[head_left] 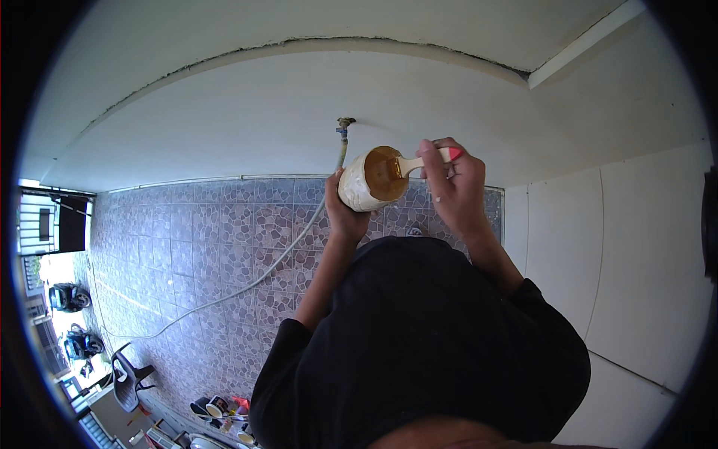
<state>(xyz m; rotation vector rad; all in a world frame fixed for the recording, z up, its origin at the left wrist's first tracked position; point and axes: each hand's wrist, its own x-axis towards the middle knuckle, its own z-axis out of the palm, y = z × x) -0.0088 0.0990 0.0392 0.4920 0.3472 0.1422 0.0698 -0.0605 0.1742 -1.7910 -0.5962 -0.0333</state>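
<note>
My left hand (347, 212) is wrapped round the side of a paint-smeared, off-white can (359, 187). The can is tilted so that its mouth and brownish-yellow inside show. In my right hand (458, 183) is a paintbrush (411, 164) with a pale wooden handle and a red end. Its head is inside the mouth of the can, close to the inner wall. Whether the bristles touch any paint cannot be made out. Both hands are held up in front of the pale wall (247, 127).
A tap (345, 123) sticks out of the wall beyond the can, with a hose (262, 280) running over the tiled floor (202, 239). A dark chair (129, 378) stands at the lower left, near a cluster of pots (217, 406). Motorcycles (71, 297) are outside at the far left.
</note>
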